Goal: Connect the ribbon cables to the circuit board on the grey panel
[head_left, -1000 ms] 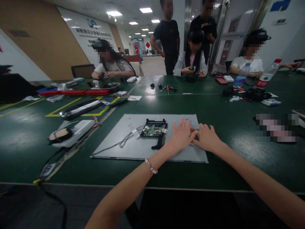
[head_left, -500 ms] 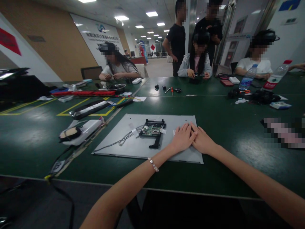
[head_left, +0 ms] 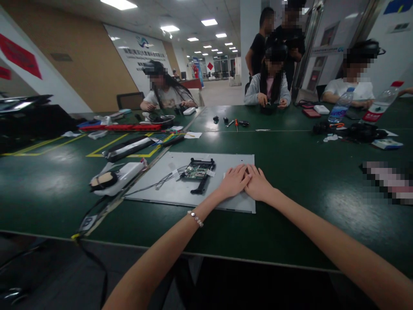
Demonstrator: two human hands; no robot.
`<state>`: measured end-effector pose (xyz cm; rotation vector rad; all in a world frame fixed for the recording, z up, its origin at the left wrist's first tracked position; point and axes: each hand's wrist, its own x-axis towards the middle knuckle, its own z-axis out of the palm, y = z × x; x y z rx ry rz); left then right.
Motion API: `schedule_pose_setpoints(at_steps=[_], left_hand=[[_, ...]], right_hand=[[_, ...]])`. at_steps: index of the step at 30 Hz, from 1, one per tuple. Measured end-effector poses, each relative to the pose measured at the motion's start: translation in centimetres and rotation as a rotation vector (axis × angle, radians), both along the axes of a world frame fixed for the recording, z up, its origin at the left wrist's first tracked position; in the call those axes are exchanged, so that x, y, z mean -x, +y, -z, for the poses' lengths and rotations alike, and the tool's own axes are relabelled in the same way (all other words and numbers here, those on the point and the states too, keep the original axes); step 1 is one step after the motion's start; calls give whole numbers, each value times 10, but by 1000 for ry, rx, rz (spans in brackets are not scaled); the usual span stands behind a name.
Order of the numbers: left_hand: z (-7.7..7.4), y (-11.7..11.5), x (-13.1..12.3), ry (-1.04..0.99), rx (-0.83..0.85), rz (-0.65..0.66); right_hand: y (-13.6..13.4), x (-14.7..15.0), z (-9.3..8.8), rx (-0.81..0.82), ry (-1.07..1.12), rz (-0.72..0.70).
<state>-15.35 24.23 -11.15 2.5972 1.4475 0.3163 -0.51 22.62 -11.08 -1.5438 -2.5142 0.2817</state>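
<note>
A flat light-grey panel [head_left: 161, 189] lies on the green table. On it sits a green circuit board in a black frame [head_left: 197, 171], with grey cables [head_left: 167, 175] running left and pieces of clear tape. My left hand [head_left: 235, 181] rests palm down on the panel's right part, fingers stretched out. My right hand [head_left: 259, 184] lies flat at the panel's right edge, touching the left hand. Both hands are open; whatever is under the fingers is hidden, apart from a bit of white at the left hand's edge.
A white device with a black strap [head_left: 119, 176] and a black-and-white pouch [head_left: 129, 147] lie left. Further off are a screwdriver [head_left: 236, 125], a wrench [head_left: 229, 123] and two bottles [head_left: 342, 105]. Several people are across the table. A pink blurred object [head_left: 387, 178] lies right.
The panel, with the circuit board on it, has slid left along the table. Both my hands have moved left with it. The camera view has turned slightly left.
</note>
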Motion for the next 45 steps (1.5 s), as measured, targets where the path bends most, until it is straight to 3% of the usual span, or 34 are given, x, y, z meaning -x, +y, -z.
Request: schedule_pose_setpoints(at_steps=[6, 10, 13, 17, 23, 28, 37, 45], left_hand=[[2, -1, -1, -9, -85, -16], [-5, -13, 5, 70, -166, -49], [-17, -28, 28, 203, -244, -85], [-28, -45, 78, 300, -345, -171], [-24, -54, 129, 250, -294, -225], [-16, -33, 144, 149, -216, -195], [-9, 44, 184, 108, -147, -252], [1, 49, 190, 91, -190, -266]], right_hand=[[1, 3, 5, 4, 13, 8], [0, 2, 9, -38, 34, 23], [-1, 2, 9, -55, 56, 25], [-1, 1, 7, -30, 75, 14], [0, 1, 8, -1, 102, 12], [0, 0, 5, 13, 115, 4], [3, 2, 11, -20, 114, 18], [4, 2, 14, -33, 124, 14]])
